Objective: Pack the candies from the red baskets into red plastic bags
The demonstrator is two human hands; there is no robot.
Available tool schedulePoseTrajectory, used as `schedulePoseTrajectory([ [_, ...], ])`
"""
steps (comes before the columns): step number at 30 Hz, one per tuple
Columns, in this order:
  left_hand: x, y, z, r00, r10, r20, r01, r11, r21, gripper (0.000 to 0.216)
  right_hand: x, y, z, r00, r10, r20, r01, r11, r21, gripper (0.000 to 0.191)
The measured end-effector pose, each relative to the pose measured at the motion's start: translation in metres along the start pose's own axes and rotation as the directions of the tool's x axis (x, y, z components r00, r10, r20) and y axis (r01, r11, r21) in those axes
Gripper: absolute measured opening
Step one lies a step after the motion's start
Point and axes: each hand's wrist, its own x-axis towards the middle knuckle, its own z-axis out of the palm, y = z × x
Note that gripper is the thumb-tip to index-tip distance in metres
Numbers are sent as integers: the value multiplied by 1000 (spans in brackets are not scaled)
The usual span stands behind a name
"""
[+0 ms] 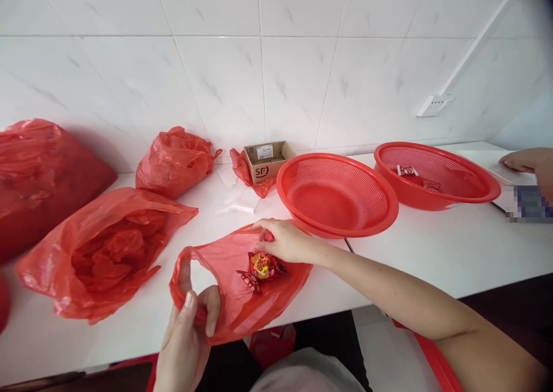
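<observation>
A red plastic bag (235,245) lies spread on the white table in front of me. My left hand (190,328) grips its handle loop at the near left side, thumb up and fingers curled through the plastic. Over the far part of the bag, my right hand (287,242) has its fingers curled round a small red item (268,236), mostly hidden by the hand. Just below those fingers, shiny red-and-gold wrapped sweets (261,265) rest on the bag.
A red plastic basket (328,202) stands right behind my right hand; a second basket (436,176) beyond it holds a few packets. Red bags (114,253) line the left, with a small SF cardboard box (270,160) by the wall. Another person's hand (521,160) is at far right.
</observation>
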Motion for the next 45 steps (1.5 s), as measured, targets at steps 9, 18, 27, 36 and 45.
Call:
schedulePoseTrajectory([
  [9,2,-2,-5,1000,4,-18,-4,1000,14,68,-5,35,-93,986,97,-136,-101,995,-26,42],
  [18,-1,-4,-5,999,-24,-38,24,1000,10,68,-9,109,-106,767,612,192,-485,749,-451,32],
  [27,-4,-1,-6,997,-33,-73,37,998,50,65,0,97,-129,840,488,238,-443,869,-220,6],
  [36,-1,-3,-1,999,-21,-29,22,999,38,61,-23,16,-116,988,75,137,-84,995,60,29],
  [45,3,-1,-12,998,-8,-58,9,1000,18,55,-50,16,-94,995,65,-80,-95,881,-463,45],
])
